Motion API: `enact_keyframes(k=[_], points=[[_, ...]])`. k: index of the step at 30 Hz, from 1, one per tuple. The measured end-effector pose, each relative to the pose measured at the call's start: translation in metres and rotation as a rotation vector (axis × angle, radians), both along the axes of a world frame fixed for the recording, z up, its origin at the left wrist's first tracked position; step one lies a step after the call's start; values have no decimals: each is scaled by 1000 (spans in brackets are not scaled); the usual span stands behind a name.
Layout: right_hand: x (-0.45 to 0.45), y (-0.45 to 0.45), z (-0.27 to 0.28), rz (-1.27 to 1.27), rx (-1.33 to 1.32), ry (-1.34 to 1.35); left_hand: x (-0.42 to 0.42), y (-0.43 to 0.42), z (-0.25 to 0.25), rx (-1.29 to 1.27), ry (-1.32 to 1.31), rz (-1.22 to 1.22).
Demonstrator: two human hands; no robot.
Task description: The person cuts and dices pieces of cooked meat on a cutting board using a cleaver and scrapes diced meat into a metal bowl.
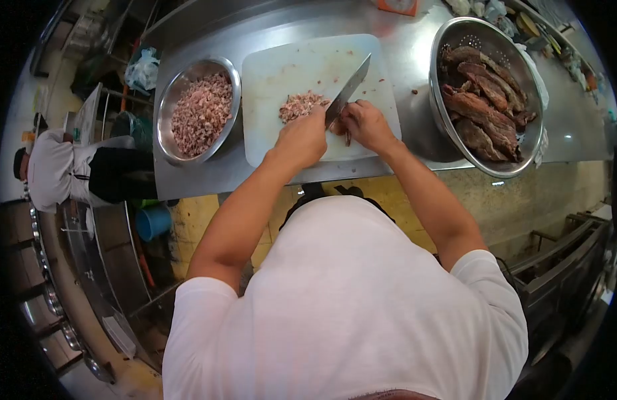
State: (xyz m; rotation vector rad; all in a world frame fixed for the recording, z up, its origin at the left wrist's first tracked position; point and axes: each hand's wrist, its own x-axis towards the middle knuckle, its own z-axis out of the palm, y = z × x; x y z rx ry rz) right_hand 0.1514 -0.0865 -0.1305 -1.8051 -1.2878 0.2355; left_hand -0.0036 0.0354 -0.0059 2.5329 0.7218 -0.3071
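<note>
My left hand (303,139) is wrapped round the knife, its fingers closed. The knife (350,87) slants up to the right over the white cutting board (275,73). Just right of the blade, the closed fingers of my right hand (370,125) hold a strip of meat (347,137) against the board; part of the strip is hidden by the fingers. A small heap of chopped meat (300,107) lies on the board beyond my left hand. Left of the board stands a steel bowl (236,90) of chopped meat (200,115).
On the right, a perforated steel bowl (436,80) holds several large pieces of browned meat (485,113). These stand on a steel table (408,57). An orange object (398,7) is at the far edge. Another person (52,167) and a blue bucket (154,222) are at left.
</note>
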Motion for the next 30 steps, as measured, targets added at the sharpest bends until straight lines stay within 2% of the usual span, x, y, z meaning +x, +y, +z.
enact_keyframes(k=[2,5,8,10,12,16,18,22,24,25,27,30], points=[[-1,-3,-2,-22,0,2,-12,-9,23,-17,71,-1],[-3,-6,-10,5,-35,-3,-11,-16,-40,17,-14,30],[-1,-13,5,51,-75,-21,16,2,-43,-7,-156,-5],[-6,-17,20,70,-68,-15,15,10,-35,32,-141,-22],[-13,-32,22,-17,-118,-246,5,9,-27,-3,-82,8],[-5,-34,20,55,-162,-170,-12,-9,8,8,49,-12],[0,-28,21,92,-71,-171,-22,-17,23,52,54,-56],[0,-17,3,131,-44,-60,-15,-21,-23,4,36,26],[1,-15,1,78,-50,-23,-4,-11,-36,31,-80,-19],[0,-15,-3,88,-42,-35,-4,-13,-19,40,-91,-9],[-1,-14,-7,19,-24,-10,-5,-17,19,2,44,-53],[-12,-21,2,-23,17,-41,-12,-27,-4,-18,67,11]])
